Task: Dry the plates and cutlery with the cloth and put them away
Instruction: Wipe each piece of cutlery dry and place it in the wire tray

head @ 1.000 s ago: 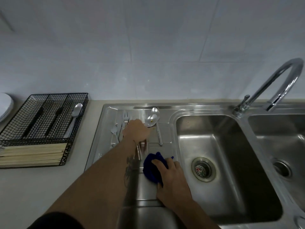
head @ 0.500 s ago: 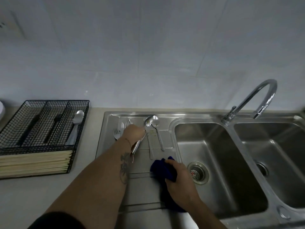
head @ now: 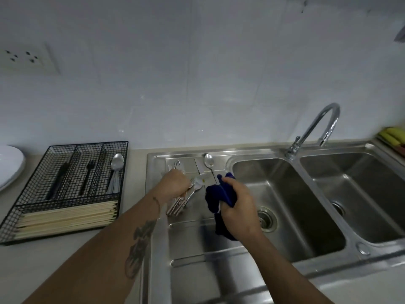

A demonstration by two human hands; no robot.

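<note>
A home kitchen is showing here. A stainless double sink (head: 285,207) with a ribbed drainboard is sitting in a pale countertop (head: 65,260), and a curved chrome tap (head: 315,126) is arching over the basins. White wall tiles (head: 197,73) are running behind it, with a wall socket (head: 24,58) at the left. A black wire cutlery tray (head: 65,187) (holding spoons and chopsticks) is standing beside the sink, near a white plate (head: 9,165).

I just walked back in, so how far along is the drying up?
Done: some spoons already lie in the wire tray. In hand: the left hand grips a bunch of cutlery while the right hand holds the blue cloth. Left: a spoon and forks still on the draining board.
</note>
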